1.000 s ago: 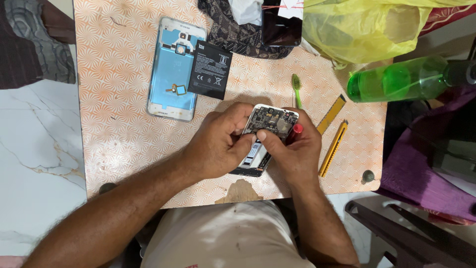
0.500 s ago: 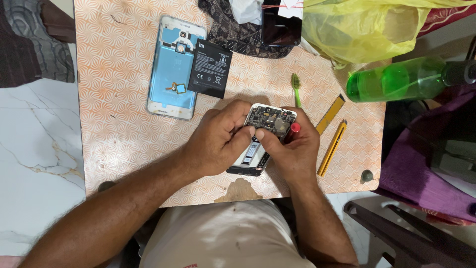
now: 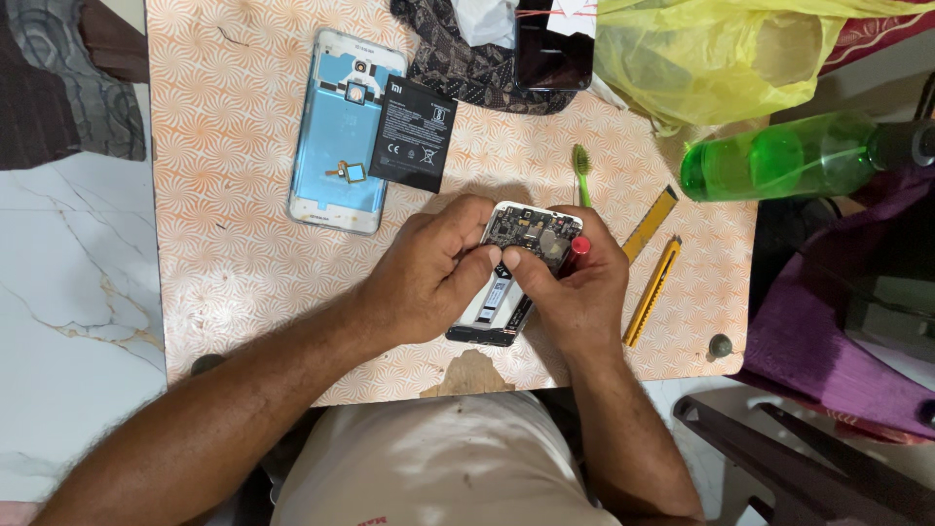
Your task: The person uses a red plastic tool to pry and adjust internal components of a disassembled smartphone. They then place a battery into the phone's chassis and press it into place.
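Head view looks down on 2 hands meeting over an opened phone [image 3: 506, 282] on the orange patterned table [image 3: 234, 195]. Left hand [image 3: 429, 273] curls its fingers around the phone's left edge, thumb tip pressed at the circuit board. Right hand [image 3: 575, 287] grips the phone's right side and pinches a red-tipped tool [image 3: 579, 245] against it. Just beyond the fingertips lies a green toothbrush [image 3: 581, 173]. Past the left fingers rest a black battery [image 3: 413, 134] and, touching it, a light-blue back cover [image 3: 343, 131]. Beside the right knuckles lie a yellow ruler [image 3: 650, 210] and a yellow utility knife [image 3: 653, 290]. Farther off sit a green bottle [image 3: 779, 156] and a yellow plastic bag [image 3: 721, 54].
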